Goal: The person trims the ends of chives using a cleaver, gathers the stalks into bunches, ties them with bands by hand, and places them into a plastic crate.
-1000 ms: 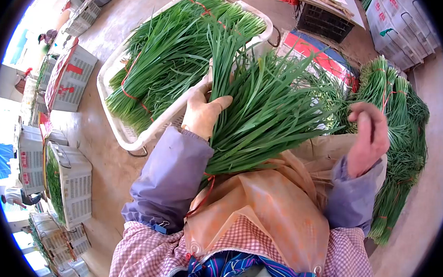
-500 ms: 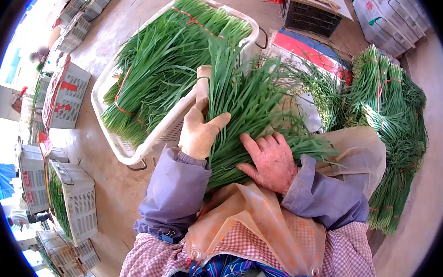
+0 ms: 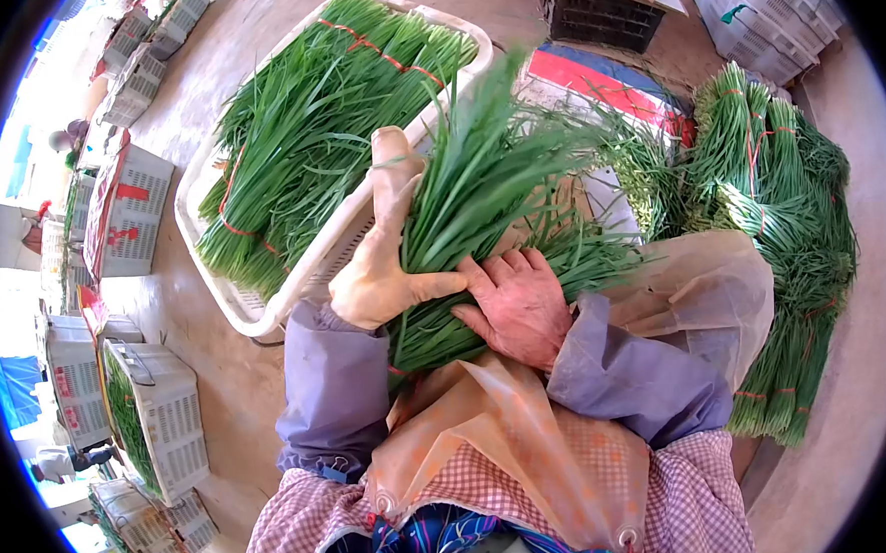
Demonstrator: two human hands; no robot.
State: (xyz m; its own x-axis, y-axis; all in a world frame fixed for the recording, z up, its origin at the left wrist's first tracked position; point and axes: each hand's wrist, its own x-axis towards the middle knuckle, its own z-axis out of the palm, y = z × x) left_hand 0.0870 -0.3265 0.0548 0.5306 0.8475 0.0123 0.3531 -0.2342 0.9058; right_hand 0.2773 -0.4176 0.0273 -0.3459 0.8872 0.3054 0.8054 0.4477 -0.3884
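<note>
My left hand point(image 3: 375, 278), in a pale glove, is along the left side of a loose bundle of garlic chives point(image 3: 478, 175). Its fingers point up beside the leaves, and its thumb lies across them. My bare right hand point(image 3: 521, 307) rests on the same chives over my lap, fingers bent over the leaves. The left thumb tip meets the right fingertips. The leaf tips fan upward, blurred at the top. Below the hands, more leaves lie on a translucent apron point(image 3: 500, 414).
A white plastic crate point(image 3: 304, 294) ahead holds chives tied with red bands. Tied chive bunches point(image 3: 773, 259) are piled at right. Loose stalks point(image 3: 648, 181) lie near a red and blue sheet point(image 3: 593, 83). A black crate point(image 3: 600, 18) stands behind; more crates point(image 3: 160, 416) line the left.
My left hand has shifted left and its thumb now stretches to the right fingertips. My right hand has moved slightly up and left. The upright leaf tips have swung right, and the view has shifted slightly.
</note>
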